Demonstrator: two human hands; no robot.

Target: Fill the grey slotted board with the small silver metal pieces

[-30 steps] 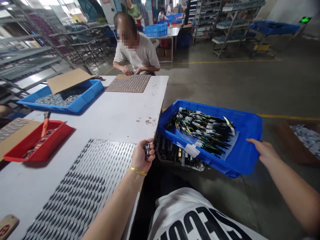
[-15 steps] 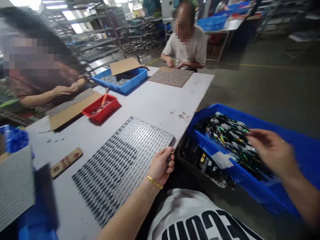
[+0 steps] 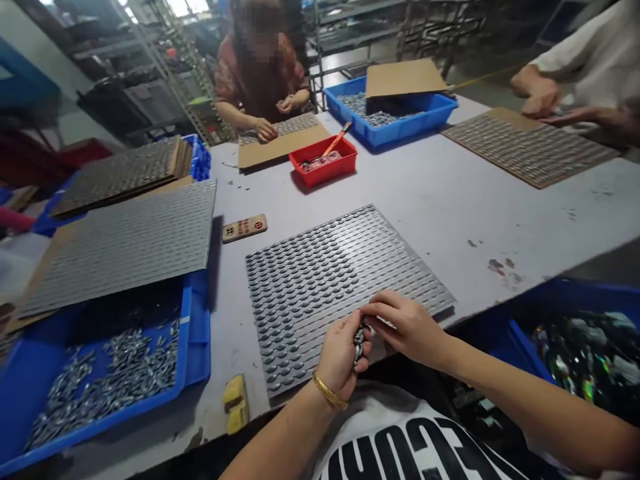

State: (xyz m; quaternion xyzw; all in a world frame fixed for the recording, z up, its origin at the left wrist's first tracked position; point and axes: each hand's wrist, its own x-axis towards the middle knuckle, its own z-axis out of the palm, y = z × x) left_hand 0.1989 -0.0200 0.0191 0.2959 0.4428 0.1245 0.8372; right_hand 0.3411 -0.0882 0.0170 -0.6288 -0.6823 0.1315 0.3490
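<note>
One long grey bench [image 3: 500, 213] carries a blue bin of silvery parts [image 3: 186, 333] and, nearest the person, a ridged metal sheet [image 3: 320, 293]. Over the sheet's near edge, the left hand [image 3: 340, 360], wearing a gold bangle [image 3: 329, 391], and the right hand [image 3: 405, 327] pinch a small cluster of metal pieces [image 3: 359, 345] between them.

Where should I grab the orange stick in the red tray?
Pinch the orange stick near its top end, coming from above: it leans up out of the red tray, so that end stands clear of the rim and the bits inside.
</note>
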